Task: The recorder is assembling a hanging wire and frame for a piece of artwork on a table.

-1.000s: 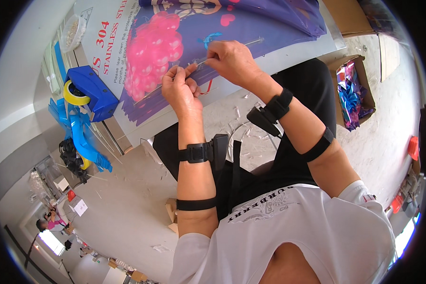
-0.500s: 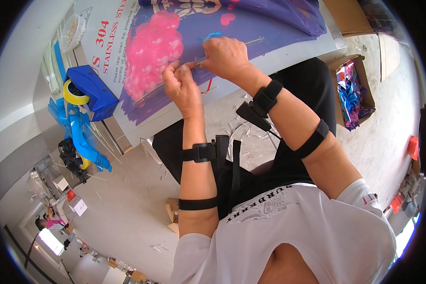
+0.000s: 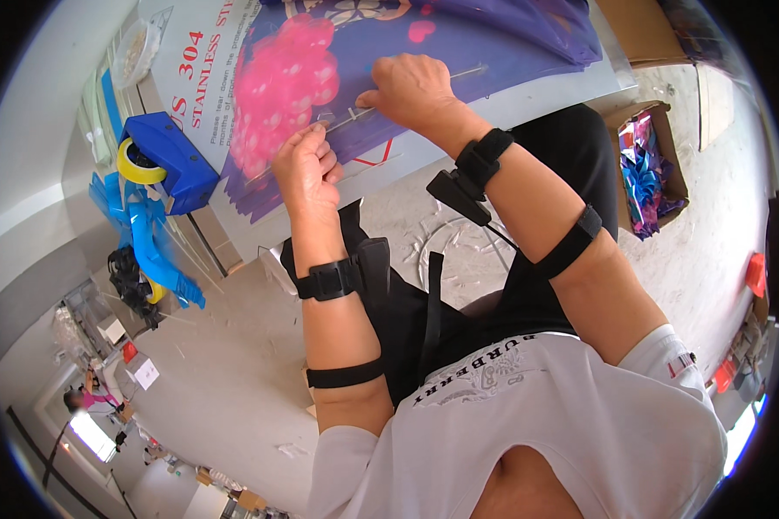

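My left hand [image 3: 307,164], fingers curled and pinched, is at a thin pale rod [image 3: 260,177] lying diagonally across a stack of purple film sheets [image 3: 519,35] printed with pink balloon clusters and a heart. My right hand [image 3: 411,93] is closed farther along the rod, over the sheets; what its curled fingers hold is hidden. A small pale piece [image 3: 351,113] shows on the rod between my hands. The sheets lie on a white printed board [image 3: 212,39].
Left: a blue tape dispenser [image 3: 182,173], light-blue plastic [image 3: 164,268], a clear tub [image 3: 138,48]. Right: a cardboard box [image 3: 678,199] of shiny purple-blue foil pieces, another carton [image 3: 632,30]. A co-worker [image 3: 95,400] is far off at lower left, near boxes.
My left hand has shifted left and slightly lower along the rod. My right hand has moved a little up, away from me, so the gap between my hands is wider.
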`<state>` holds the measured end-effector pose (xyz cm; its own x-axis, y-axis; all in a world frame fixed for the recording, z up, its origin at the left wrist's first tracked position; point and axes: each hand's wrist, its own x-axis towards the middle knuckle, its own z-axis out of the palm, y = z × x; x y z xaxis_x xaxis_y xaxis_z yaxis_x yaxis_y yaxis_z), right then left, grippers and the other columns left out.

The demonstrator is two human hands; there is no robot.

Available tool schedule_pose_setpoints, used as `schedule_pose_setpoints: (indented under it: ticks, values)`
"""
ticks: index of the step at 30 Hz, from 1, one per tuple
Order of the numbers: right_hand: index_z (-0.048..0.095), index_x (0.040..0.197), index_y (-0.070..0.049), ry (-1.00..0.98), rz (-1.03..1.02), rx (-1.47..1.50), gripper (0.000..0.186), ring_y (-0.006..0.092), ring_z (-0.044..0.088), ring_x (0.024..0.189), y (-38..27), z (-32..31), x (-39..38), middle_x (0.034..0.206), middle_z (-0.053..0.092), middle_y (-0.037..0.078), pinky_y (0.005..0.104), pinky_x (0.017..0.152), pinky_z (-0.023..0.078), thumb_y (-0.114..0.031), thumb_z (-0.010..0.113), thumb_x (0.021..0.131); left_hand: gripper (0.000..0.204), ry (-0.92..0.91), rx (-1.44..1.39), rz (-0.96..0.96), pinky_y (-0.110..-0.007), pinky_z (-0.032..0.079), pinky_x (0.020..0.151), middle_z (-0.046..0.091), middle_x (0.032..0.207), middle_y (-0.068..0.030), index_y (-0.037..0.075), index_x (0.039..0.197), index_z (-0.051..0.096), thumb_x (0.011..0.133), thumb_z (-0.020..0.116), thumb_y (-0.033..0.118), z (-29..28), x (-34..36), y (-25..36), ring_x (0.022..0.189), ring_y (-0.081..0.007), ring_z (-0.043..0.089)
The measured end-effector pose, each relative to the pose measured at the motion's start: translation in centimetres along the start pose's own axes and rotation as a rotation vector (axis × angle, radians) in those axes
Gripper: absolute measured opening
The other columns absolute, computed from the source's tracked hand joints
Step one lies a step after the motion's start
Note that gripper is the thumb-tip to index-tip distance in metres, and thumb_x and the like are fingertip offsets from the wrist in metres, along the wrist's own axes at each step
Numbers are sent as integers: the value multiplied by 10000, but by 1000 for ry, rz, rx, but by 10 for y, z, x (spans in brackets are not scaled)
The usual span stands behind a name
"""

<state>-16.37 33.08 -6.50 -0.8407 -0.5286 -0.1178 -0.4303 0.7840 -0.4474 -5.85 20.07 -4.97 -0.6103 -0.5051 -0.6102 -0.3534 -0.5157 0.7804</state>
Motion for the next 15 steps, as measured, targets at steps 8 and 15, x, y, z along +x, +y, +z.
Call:
schedule_pose_setpoints:
  ticks: [8,15]
  values:
    - [660,745,-57,9,25,29,445,316,641,713,1,0,-2,728,654,128,408,615,496,-501,680,728,224,-69,-20,-118,-240,180,397,319,546,53,-88,949,578,779,558,56,-8,10,3,416,-53,256]
    - [661,753,-46,25,-6,27,455,316,640,716,2,0,-5,727,652,135,410,623,497,-500,687,723,185,-44,52,-74,-236,171,380,326,544,58,-85,904,603,763,543,18,-2,8,2,405,-45,260]
